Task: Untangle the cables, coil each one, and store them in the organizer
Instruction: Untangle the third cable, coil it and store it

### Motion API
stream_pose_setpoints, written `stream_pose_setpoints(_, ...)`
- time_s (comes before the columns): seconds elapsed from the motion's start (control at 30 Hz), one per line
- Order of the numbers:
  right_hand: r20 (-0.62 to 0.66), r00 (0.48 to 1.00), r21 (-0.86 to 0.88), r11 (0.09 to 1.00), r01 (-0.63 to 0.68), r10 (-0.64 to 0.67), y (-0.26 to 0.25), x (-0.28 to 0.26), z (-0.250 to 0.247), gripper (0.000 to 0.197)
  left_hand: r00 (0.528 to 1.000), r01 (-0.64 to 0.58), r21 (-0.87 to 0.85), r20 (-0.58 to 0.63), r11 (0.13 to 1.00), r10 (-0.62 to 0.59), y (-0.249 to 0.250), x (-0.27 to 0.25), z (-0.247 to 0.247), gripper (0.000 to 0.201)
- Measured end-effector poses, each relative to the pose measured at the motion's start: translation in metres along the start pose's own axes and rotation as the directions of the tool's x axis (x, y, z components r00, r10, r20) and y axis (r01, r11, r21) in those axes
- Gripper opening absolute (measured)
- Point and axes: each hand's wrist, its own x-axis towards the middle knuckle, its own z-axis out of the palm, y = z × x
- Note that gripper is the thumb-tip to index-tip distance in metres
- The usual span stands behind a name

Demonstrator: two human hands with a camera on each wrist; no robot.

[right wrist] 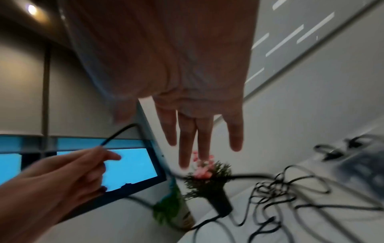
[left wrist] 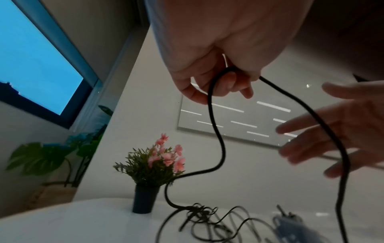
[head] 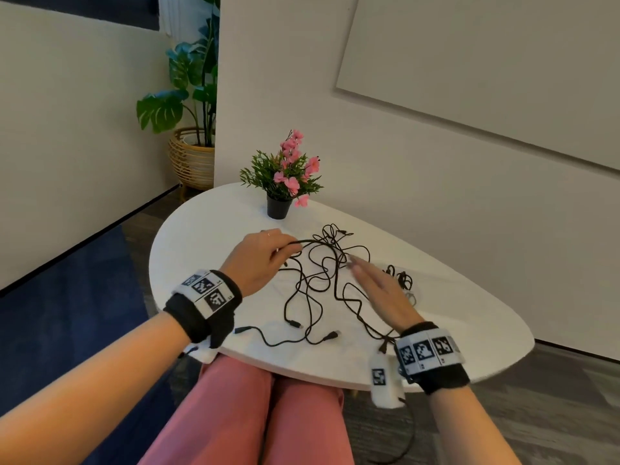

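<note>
A tangle of thin black cables (head: pixel 322 280) lies spread over the middle of the white oval table (head: pixel 208 229). My left hand (head: pixel 285 250) grips a loop of one black cable (head: pixel 308 242) and holds it above the table; in the left wrist view the cable (left wrist: pixel 216 131) hangs from the curled fingers (left wrist: pixel 224 85) down to the tangle (left wrist: pixel 199 213). My right hand (head: pixel 360 266) hovers flat over the right side of the tangle, its fingers (right wrist: pixel 199 148) straight and holding nothing. A blurred grey-blue organizer (right wrist: pixel 365 172) lies to the right, mostly hidden behind my right hand in the head view.
A small black pot of pink flowers (head: pixel 279 206) stands at the table's far side, just behind the cables. The wall (head: pixel 436 196) runs close behind the table. A small separate bundle of cable (head: pixel 399 276) lies by the right hand. Several plug ends (head: pixel 295 324) lie near the front edge.
</note>
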Motion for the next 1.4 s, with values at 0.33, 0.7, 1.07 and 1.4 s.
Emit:
stream_pose_setpoints(0.33,-0.065,0.972,-0.392,0.89,-0.232,0.225,0.049,0.005,-0.003,0.034,0.878,0.113,-0.204,-0.439,0.972,-0.194,0.009,-0.002,-0.05,0.019)
stream_pose_setpoints(0.7,0.057,0.979,-0.048,0.979,0.197,-0.194,-0.052,0.025,0.046,0.06,0.932,-0.234,-0.056,-0.298,0.971,0.208,0.087,-0.006,-0.018,0.033)
stream_pose_setpoints(1.07,-0.201,0.972,0.619,0.753,0.224,-0.124,-0.1,0.019,-0.052,0.05,0.999,-0.011,-0.16,-0.044,0.987,0.004,0.042,0.004,0.017,0.056)
stream_pose_setpoints(1.4,-0.041,0.998,0.718,0.696,-0.005,0.049,-0.104,0.023,-0.096,0.051,0.977,0.138,0.003,0.164,0.99,-0.136,0.041,0.064,-0.003,0.086)
